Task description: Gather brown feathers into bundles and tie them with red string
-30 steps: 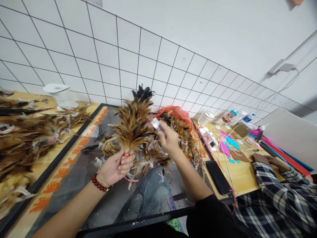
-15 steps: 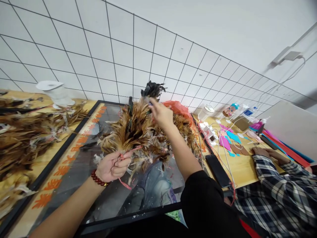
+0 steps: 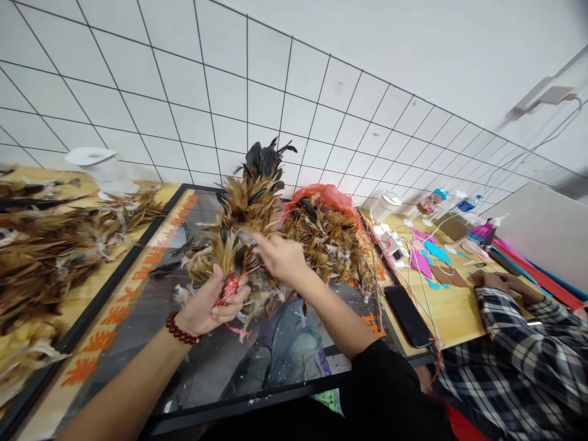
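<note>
My left hand (image 3: 215, 303), with a dark red bead bracelet (image 3: 182, 331) at the wrist, is closed around the bound lower end of a feather bundle (image 3: 250, 202). Brown feathers make up its lower part and black ones its top, which points up toward the grid. Pink string (image 3: 229, 286) is wound at the held end. Just above that end, my right hand (image 3: 282, 260) has its fingers closed at the feathers' right side. A small greyish, blurred thing pokes out from its fingertips; its kind cannot be made out.
A red plastic bag (image 3: 326, 196) of loose brown feathers (image 3: 328, 242) lies behind on the glass-topped table. More feathers (image 3: 41, 257) cover the wood at left, near a white roll (image 3: 98, 171). To the right are a phone (image 3: 408, 315), cables, felt pieces (image 3: 434, 250) and a person's plaid sleeve (image 3: 509, 318).
My right hand has come down from the black feather tip to near the bound end. The bundle now leans a little left, and more of the red bag shows.
</note>
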Demonstrator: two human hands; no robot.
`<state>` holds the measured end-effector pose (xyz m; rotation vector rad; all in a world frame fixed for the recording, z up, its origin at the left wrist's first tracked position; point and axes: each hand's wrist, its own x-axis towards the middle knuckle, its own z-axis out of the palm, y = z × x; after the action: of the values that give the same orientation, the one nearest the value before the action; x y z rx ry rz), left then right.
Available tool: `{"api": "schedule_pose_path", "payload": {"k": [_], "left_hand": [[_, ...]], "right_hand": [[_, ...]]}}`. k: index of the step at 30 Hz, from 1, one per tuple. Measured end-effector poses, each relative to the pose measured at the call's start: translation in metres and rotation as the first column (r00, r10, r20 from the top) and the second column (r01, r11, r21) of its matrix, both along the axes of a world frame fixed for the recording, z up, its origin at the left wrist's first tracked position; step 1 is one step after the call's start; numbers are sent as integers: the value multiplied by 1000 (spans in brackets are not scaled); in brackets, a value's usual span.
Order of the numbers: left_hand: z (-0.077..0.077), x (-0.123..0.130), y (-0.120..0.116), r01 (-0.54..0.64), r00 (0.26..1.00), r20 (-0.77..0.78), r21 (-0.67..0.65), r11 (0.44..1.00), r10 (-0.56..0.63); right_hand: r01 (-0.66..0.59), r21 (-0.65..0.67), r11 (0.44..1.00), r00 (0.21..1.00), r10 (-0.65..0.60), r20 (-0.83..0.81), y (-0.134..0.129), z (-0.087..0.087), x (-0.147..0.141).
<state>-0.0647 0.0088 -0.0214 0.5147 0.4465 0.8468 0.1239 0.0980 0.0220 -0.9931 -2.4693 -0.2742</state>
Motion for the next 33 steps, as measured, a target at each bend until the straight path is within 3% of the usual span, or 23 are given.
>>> {"api": "schedule_pose_path", "payload": {"k": [2, 5, 7, 9, 11, 14, 17, 19, 21, 23, 26, 28, 30, 33], "left_hand": [[-1, 2, -1, 27, 997, -73, 48, 998, -23], [1, 6, -1, 2, 966, -258, 134, 991, 33], [2, 11, -1, -102, 914, -369, 188, 977, 167], [2, 15, 1, -219, 861, -413, 227, 949, 297], [1, 17, 2, -264, 853, -397, 234, 936, 340], [-3, 17, 3, -210, 901, -345, 188, 960, 264], [-4, 13, 3, -185, 945, -256, 98, 978, 204], [-4, 9, 3, -162, 968, -186, 40, 986, 167], [-2, 6, 4, -97, 988, -117, -3, 995, 96], [-1, 4, 5, -15, 998, -57, -36, 999, 13], [0, 3, 4, -12, 1000, 15, -40, 999, 13], [0, 3, 2, -90, 995, 29, -16, 996, 90], [-1, 4, 1, -145, 989, 9, -3, 989, 145], [-1, 6, 0, -139, 989, -47, -6, 990, 139]], "right_hand": [[165, -103, 981, 969, -181, -168, 26, 20, 14], [262, -224, 938, 840, -337, -425, 51, 39, 40], [242, -227, 943, 773, -329, -542, 48, 37, 52], [161, -186, 969, 783, -240, -574, 30, 23, 55], [47, -150, 988, 856, -117, -504, 5, 2, 49], [-174, -113, 978, 975, 155, -159, -29, -28, 29], [-271, -69, 960, 953, 277, 121, -33, -35, 11], [-162, -25, 987, 979, 164, 122, -13, -22, 8], [64, -20, 998, 997, -63, 40, 20, 1, 16], [290, -89, 953, 950, -298, -96, 54, 27, 33], [386, -165, 907, 844, -420, -334, 76, 50, 58], [293, -155, 944, 844, -331, -422, 62, 46, 65], [97, -159, 983, 911, -152, -383, 31, 27, 61], [-199, -323, 925, 970, 139, -199, -13, -7, 41]]}}
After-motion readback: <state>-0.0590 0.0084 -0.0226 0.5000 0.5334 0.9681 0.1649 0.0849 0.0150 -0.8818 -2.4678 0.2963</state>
